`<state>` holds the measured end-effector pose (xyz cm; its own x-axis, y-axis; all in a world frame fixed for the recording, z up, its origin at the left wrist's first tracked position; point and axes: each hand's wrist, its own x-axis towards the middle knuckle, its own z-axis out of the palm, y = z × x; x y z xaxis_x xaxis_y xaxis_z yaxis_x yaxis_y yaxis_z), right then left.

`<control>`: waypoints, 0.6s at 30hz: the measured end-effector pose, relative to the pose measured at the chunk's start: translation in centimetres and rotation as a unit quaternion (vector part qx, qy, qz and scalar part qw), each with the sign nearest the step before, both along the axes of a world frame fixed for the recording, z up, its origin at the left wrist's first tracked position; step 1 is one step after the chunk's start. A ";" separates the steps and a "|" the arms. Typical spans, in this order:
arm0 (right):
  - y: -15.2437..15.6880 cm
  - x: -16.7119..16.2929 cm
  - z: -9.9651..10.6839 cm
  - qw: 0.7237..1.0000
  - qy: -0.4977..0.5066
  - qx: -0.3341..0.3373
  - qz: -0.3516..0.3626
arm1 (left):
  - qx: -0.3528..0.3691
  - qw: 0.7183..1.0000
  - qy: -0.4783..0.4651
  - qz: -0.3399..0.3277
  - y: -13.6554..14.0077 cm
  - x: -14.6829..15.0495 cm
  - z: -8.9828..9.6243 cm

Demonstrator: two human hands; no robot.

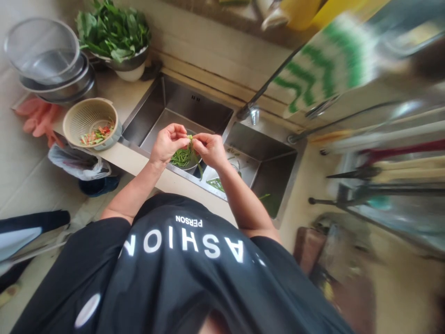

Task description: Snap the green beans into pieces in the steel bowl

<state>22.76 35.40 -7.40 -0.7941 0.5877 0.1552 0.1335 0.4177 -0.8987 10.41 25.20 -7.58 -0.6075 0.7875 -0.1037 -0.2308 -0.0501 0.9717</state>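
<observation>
My left hand [169, 143] and my right hand [210, 147] meet over the front of the left sink basin, fingertips almost together. Both pinch a thin green vegetable stem [190, 138], mostly covered by my fingers. A long green strand dangles below my right hand. Under them sits a bowl of short green stem pieces [181, 157], partly hidden by my hands. More long green stems [216, 184] lie in the right basin, behind my right forearm. Whether these are beans or leaf stalks I cannot tell.
A beige colander [91, 114] with red and green scraps stands left of the double sink [139, 121]. Behind it are stacked metal bowls [66, 88] and a bowl of leafy greens [114, 35]. A faucet [255, 115] rises between the basins. A rack [389, 185] stands right.
</observation>
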 end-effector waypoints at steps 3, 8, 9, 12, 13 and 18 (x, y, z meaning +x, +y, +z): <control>0.2 0.3 -0.1 1.000 0.017 0.012 0.011 | 0.001 0.999 0.033 0.017 -0.1 0.2 0.1; 0.4 0.9 -0.9 0.997 0.011 -0.037 0.068 | 0.013 0.997 0.041 0.057 0.1 0.2 -0.3; 0.4 0.9 -1.1 0.997 0.011 -0.033 0.065 | 0.015 0.997 0.037 0.063 0.2 0.2 -0.4; 0.3 1.0 -1.3 0.999 0.016 -0.002 0.037 | 0.013 0.998 0.023 0.057 0.3 0.3 -0.7; 0.3 1.1 -1.3 0.999 0.017 0.013 0.030 | 0.009 0.998 0.019 0.051 0.3 0.4 -0.8; 0.1 0.8 -1.3 0.995 0.025 0.099 0.013 | -0.001 0.999 0.023 0.035 0.3 0.9 -1.3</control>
